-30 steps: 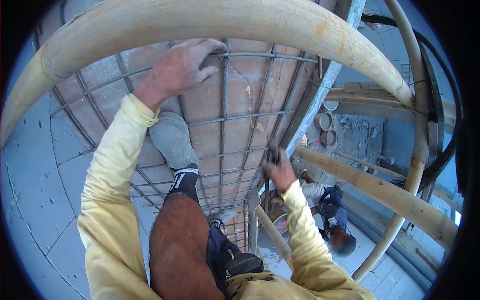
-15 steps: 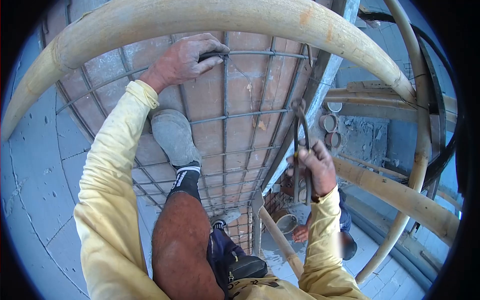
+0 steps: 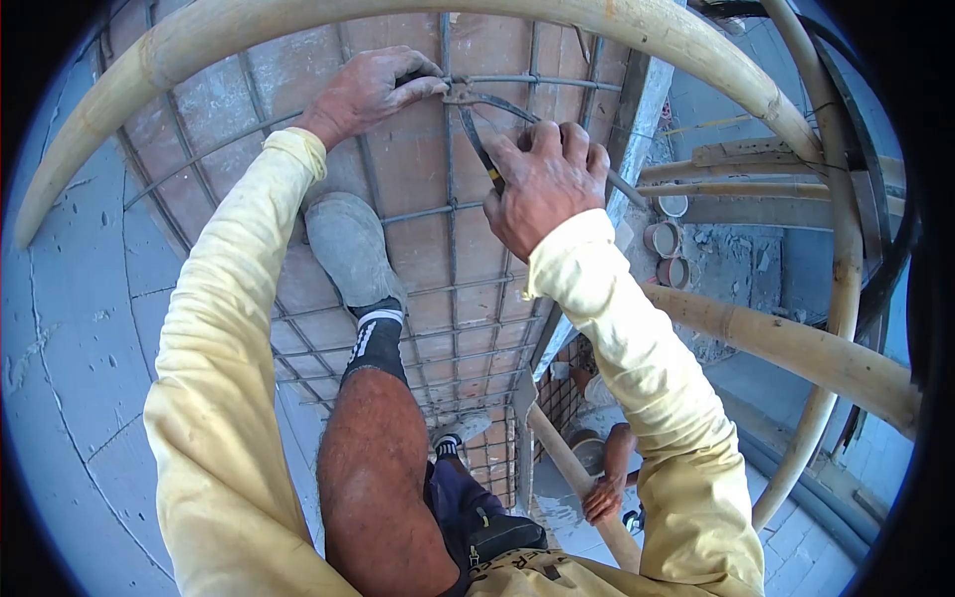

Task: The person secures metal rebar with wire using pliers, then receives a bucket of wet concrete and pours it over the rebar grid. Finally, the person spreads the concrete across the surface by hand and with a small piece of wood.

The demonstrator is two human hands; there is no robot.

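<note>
My right hand [image 3: 552,184] is closed around the handles of dark metal pincers [image 3: 472,131], which have a yellow band on one handle. The pincers' jaws are at a crossing of the steel bars in the rebar mesh [image 3: 450,239]. Just left of the jaws is my left hand [image 3: 370,98], its fingers curled and its thumb and forefinger tips close to the same crossing. Whatever lies between those fingertips is too small to make out. Behind the mesh stands a brownish panel [image 3: 418,261]. My shoe [image 3: 345,244] rests against the mesh below my left hand.
A thick bamboo pole [image 3: 398,22] arches across the top. More bamboo poles [image 3: 786,343] cross at right, beside a metal beam [image 3: 637,149]. Several buckets [image 3: 662,239] stand far below. Another person's hand [image 3: 602,497] is near a slanted pole at lower right. A grey block wall [image 3: 70,328] is at left.
My right hand has moved up and left, bringing the pincers from beside the beam to the bar crossing by my left hand. The other person's arm below has shifted.
</note>
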